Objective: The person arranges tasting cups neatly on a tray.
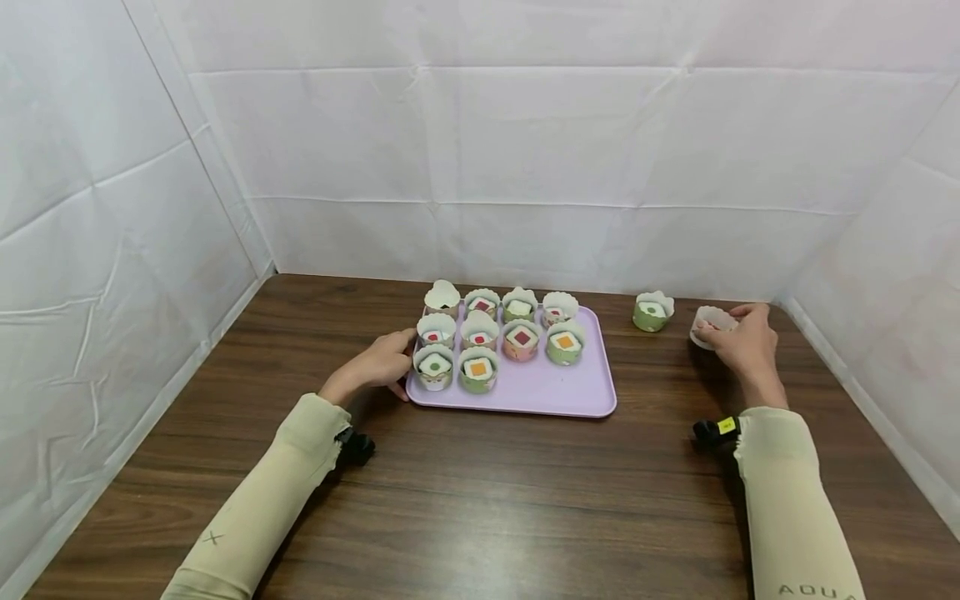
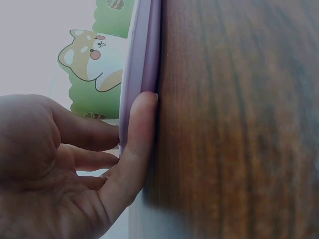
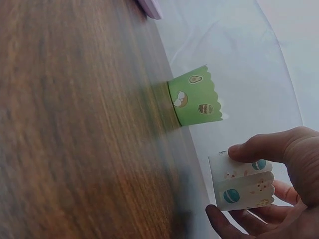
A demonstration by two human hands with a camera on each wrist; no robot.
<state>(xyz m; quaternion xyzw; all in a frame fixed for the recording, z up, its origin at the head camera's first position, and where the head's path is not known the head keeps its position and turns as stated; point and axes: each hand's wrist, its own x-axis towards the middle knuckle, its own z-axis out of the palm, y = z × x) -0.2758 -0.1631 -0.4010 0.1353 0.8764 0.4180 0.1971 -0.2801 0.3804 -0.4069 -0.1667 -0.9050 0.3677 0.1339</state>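
At the right of the table in the head view, my right hand (image 1: 750,342) holds a white paper baking cup (image 1: 711,323) between thumb and fingers. The right wrist view shows teal macaron prints on this cup (image 3: 241,181). Just left of it, apart from the hand, stands a green baking cup (image 1: 651,312) with a white piece inside. My left hand (image 1: 382,360) grips the left edge of a lilac tray (image 1: 555,392), thumb and fingers on its rim (image 2: 137,64). Several filled baking cups (image 1: 521,340) stand upright in rows on the tray.
The brown wooden table (image 1: 525,500) is bounded by white cloth walls (image 1: 525,150) at the back and both sides. The green cup and the held white cup are close to the back edge. Bare tray surface shows at its front right.
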